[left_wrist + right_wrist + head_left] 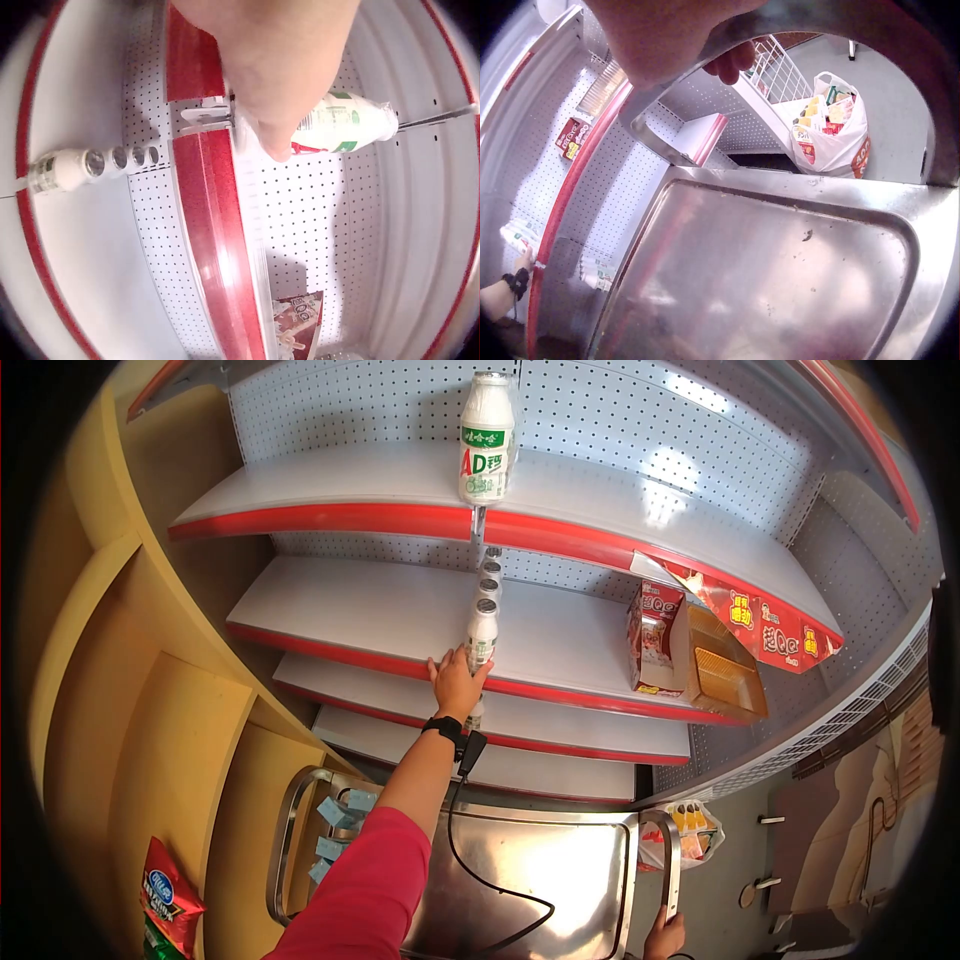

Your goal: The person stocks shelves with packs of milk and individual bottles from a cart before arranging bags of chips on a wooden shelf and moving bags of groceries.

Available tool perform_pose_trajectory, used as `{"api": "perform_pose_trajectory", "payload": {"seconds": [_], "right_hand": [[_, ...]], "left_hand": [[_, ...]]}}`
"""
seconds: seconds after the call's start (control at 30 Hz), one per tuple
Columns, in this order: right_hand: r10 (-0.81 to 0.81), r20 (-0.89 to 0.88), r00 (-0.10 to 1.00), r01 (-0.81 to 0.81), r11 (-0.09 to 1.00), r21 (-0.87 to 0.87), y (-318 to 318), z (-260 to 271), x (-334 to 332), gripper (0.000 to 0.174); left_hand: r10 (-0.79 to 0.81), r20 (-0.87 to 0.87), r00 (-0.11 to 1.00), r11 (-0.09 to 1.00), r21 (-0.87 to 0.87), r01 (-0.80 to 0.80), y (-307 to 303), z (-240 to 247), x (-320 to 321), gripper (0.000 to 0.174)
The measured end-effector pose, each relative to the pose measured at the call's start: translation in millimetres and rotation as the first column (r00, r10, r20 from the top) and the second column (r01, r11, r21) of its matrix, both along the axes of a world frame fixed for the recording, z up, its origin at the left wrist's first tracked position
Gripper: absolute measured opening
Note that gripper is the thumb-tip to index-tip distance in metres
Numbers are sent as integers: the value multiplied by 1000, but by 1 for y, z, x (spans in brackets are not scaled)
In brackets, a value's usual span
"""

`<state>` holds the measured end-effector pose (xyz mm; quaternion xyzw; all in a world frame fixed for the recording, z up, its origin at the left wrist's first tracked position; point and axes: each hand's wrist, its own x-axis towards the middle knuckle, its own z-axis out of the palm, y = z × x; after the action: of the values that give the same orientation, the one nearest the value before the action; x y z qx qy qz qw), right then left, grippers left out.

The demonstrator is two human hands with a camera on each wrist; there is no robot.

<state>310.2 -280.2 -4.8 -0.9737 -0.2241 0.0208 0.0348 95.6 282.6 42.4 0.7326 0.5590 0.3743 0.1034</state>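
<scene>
My left hand (458,685) is at the second shelf, its fingers and thumb about the lower part of a white milk drink bottle (482,635). In the left wrist view the hand (289,67) covers the base of this bottle (345,124), whose green-and-red label shows beside the fingers. More bottles of the same kind (490,572) stand in a row behind it. A larger-looking bottle (486,450) marked AD stands on the shelf above. My right hand (664,938) grips the metal handle (649,124) of a steel cart (500,840).
A red snack box (657,640) and an amber plastic tray (725,670) sit at the right of the second shelf. Blue tags (340,813) hang at the cart's left. A filled plastic bag (832,139) lies beyond the cart. Snack bags (172,895) stand on the wooden shelf.
</scene>
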Motion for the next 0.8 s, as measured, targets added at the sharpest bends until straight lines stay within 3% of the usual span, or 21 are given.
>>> {"api": "perform_pose_trajectory", "payload": {"seconds": [0.43,0.8], "right_hand": [[34,49,998,-35,999,13,5,8,-4,42],[36,-9,999,-36,999,2,-2,6,-3,39]], "left_hand": [[-11,-22,1000,1000,-8,10,1,1,-3,55],[-32,-46,998,999,-17,31,-1,1,-8,62]]}}
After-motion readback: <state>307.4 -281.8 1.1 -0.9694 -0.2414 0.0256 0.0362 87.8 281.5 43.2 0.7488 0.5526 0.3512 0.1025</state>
